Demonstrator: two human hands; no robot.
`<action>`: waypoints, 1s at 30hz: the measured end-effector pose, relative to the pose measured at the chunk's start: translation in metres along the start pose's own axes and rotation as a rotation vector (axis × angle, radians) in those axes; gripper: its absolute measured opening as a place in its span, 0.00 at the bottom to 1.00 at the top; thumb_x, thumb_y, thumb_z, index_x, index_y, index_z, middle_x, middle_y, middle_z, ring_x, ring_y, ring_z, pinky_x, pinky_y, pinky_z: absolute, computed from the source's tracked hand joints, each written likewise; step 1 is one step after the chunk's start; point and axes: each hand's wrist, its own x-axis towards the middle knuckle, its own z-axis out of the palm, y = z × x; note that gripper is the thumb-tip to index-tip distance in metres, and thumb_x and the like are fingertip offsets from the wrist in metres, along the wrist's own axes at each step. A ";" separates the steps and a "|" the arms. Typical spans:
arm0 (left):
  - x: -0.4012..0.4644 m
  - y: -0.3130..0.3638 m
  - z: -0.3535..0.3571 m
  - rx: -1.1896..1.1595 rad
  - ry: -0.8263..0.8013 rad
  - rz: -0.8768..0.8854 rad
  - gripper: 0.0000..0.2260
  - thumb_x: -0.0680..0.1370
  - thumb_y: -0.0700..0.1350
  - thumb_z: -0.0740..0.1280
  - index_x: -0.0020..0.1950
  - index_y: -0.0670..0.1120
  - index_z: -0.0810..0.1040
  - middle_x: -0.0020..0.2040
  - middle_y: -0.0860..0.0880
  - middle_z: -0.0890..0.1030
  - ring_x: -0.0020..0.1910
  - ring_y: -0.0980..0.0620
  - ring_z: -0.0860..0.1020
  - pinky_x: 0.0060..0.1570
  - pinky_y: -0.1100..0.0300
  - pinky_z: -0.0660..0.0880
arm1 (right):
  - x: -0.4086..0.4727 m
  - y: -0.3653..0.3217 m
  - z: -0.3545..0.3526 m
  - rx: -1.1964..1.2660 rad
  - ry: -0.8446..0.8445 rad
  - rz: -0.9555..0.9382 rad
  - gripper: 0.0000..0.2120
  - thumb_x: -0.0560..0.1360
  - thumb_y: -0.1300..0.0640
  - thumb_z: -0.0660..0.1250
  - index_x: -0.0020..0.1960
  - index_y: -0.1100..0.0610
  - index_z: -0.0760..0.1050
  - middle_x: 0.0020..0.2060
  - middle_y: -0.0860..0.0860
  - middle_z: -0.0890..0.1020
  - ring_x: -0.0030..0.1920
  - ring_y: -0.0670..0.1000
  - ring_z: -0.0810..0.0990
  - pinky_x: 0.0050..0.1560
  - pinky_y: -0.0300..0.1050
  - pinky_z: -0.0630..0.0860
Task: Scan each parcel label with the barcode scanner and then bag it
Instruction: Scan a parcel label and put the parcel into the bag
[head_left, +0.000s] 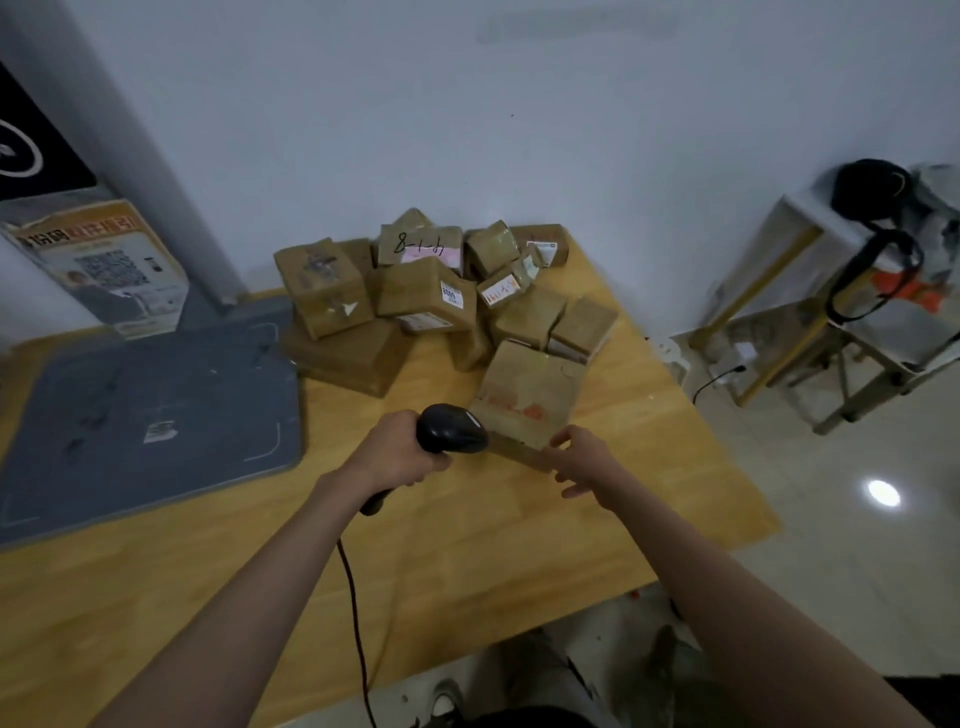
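Left hand (400, 454) wrapped round the black barcode scanner (451, 429), head aimed right at a tilted cardboard parcel (527, 397) pinched at its near edge by right hand (584, 460). Behind it on the bench (467, 545), roughly a dozen more parcels piled (426, 296); exact count unclear.

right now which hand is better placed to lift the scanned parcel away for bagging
Right. The right hand already grips the near edge of the tilted cardboard parcel, while the left hand is wrapped round the barcode scanner and would probably have to put it down first.
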 end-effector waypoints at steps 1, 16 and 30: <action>0.011 0.003 0.002 -0.011 -0.008 -0.012 0.10 0.70 0.44 0.76 0.48 0.45 0.80 0.36 0.44 0.84 0.33 0.47 0.83 0.36 0.52 0.81 | 0.011 0.000 -0.003 0.007 -0.002 0.017 0.16 0.78 0.50 0.67 0.62 0.57 0.71 0.50 0.52 0.77 0.50 0.53 0.80 0.47 0.53 0.84; 0.156 0.000 0.053 -0.200 -0.200 -0.314 0.11 0.72 0.43 0.75 0.53 0.45 0.82 0.41 0.43 0.85 0.35 0.49 0.84 0.35 0.58 0.81 | 0.144 0.031 0.001 0.202 -0.100 0.235 0.21 0.82 0.50 0.61 0.70 0.60 0.66 0.56 0.57 0.76 0.54 0.58 0.78 0.53 0.60 0.81; 0.065 -0.046 0.048 -0.305 -0.175 -0.312 0.08 0.73 0.43 0.76 0.51 0.46 0.84 0.40 0.42 0.85 0.35 0.48 0.84 0.37 0.56 0.81 | 0.071 0.053 0.039 0.500 -0.231 0.142 0.30 0.81 0.53 0.66 0.77 0.45 0.55 0.61 0.53 0.76 0.56 0.50 0.77 0.47 0.46 0.78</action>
